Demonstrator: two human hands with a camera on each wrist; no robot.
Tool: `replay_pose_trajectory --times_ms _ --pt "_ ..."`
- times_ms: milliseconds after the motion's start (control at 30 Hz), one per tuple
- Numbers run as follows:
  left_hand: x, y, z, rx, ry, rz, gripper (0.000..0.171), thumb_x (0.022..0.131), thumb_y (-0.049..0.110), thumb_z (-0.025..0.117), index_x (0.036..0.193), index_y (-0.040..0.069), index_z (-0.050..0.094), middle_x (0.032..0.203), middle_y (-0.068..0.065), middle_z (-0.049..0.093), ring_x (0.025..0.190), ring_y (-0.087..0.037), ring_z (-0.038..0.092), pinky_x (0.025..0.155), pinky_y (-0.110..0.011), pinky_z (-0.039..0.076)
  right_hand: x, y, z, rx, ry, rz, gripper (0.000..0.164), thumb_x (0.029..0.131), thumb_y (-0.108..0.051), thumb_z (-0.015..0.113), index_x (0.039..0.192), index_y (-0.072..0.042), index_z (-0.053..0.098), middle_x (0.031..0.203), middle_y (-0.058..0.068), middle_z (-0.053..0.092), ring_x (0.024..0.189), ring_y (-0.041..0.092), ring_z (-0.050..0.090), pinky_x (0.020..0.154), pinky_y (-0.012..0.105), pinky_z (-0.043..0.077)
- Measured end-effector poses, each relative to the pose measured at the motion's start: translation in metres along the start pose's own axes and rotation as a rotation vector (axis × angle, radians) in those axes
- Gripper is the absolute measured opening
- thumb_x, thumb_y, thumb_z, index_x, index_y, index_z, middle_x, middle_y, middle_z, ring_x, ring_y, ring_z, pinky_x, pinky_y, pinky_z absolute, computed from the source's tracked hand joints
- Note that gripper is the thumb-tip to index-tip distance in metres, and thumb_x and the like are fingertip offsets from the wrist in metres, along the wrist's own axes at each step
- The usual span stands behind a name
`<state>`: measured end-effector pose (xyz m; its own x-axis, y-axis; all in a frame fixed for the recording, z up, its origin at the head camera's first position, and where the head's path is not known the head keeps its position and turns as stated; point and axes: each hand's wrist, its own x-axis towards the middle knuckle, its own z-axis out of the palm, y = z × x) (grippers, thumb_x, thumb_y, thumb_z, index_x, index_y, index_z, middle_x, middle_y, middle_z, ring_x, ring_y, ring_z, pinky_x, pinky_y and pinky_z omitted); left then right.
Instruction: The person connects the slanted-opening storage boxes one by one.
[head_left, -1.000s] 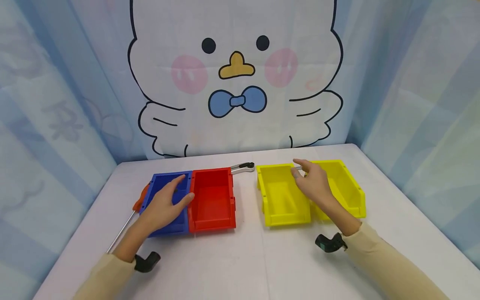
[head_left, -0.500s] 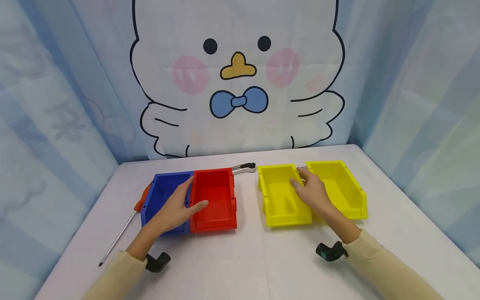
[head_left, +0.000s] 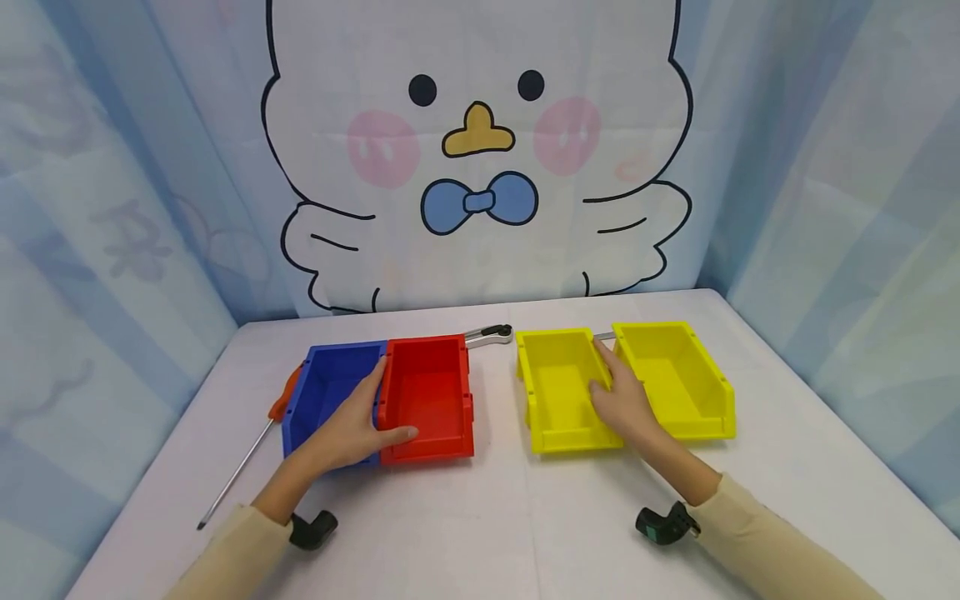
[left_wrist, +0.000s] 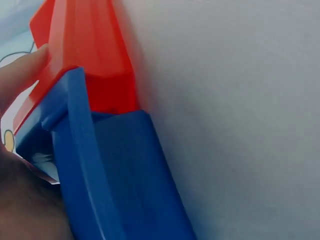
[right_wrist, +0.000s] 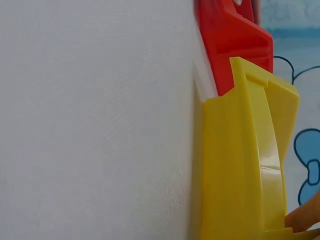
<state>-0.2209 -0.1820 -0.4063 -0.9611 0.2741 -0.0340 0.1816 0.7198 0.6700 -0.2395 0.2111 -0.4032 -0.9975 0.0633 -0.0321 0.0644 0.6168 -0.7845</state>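
Observation:
In the head view my left hand (head_left: 348,429) lies over the seam between the blue bin (head_left: 333,387) and the red bin (head_left: 431,400). Its straight thumb reaches over the red bin, spread from the index finger along the shared walls; the other fingers are hidden. The left wrist view has a digit (left_wrist: 25,72) against the red bin (left_wrist: 90,40). My right hand (head_left: 630,404) pinches the right wall of the left yellow bin (head_left: 562,383), thumb inside it and index finger along the rim. Close to that hand's right is another yellow bin (head_left: 678,367).
Left of the blue bin lies a screwdriver (head_left: 283,396) with an orange handle. A silver and black tool (head_left: 491,335) sticks out behind the red bin. Some metal (head_left: 604,335) shows behind the gap between the yellow bins. A printed curtain (head_left: 480,258) hangs beyond the table.
My left hand has moved right from above the blue bin to the seam, its thumb lowering. My right hand has come down onto the left yellow bin's wall. The bins barely differ.

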Motion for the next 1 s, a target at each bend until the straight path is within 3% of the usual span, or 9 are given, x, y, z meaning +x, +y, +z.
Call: replay_pose_trajectory --times_ms 567,733,1000 --pt "0.000 -0.007 0.002 -0.037 -0.004 0.017 0.126 0.087 0.050 0.083 0.171 0.010 -0.002 0.176 -0.023 0.018 0.159 -0.051 0.028 0.110 -0.064 0.053 -0.003 -0.003 0.002 0.004 0.009 -0.051 0.067 0.110 -0.006 0.042 0.171 -0.014 0.017 0.178 0.015 0.021 0.166 0.039 0.017 0.134 0.061 0.018" --pt "0.002 -0.006 0.003 -0.057 -0.005 0.004 0.124 0.088 0.047 0.083 0.172 0.013 -0.002 0.177 -0.021 0.018 0.159 -0.051 0.028 0.111 -0.064 0.052 -0.004 -0.013 0.002 -0.018 0.022 -0.051 0.067 0.110 -0.007 0.043 0.171 -0.016 0.019 0.177 0.013 0.024 0.165 0.038 0.023 0.134 0.060 0.022" --pt "0.000 -0.006 0.003 -0.068 -0.015 -0.009 0.126 0.087 0.046 0.084 0.172 0.013 -0.003 0.177 -0.021 0.018 0.159 -0.051 0.027 0.111 -0.064 0.052 -0.003 -0.037 0.009 0.050 -0.007 -0.029 0.067 0.110 -0.007 0.041 0.171 -0.018 0.017 0.178 0.012 0.023 0.165 0.036 0.025 0.135 0.057 0.022"
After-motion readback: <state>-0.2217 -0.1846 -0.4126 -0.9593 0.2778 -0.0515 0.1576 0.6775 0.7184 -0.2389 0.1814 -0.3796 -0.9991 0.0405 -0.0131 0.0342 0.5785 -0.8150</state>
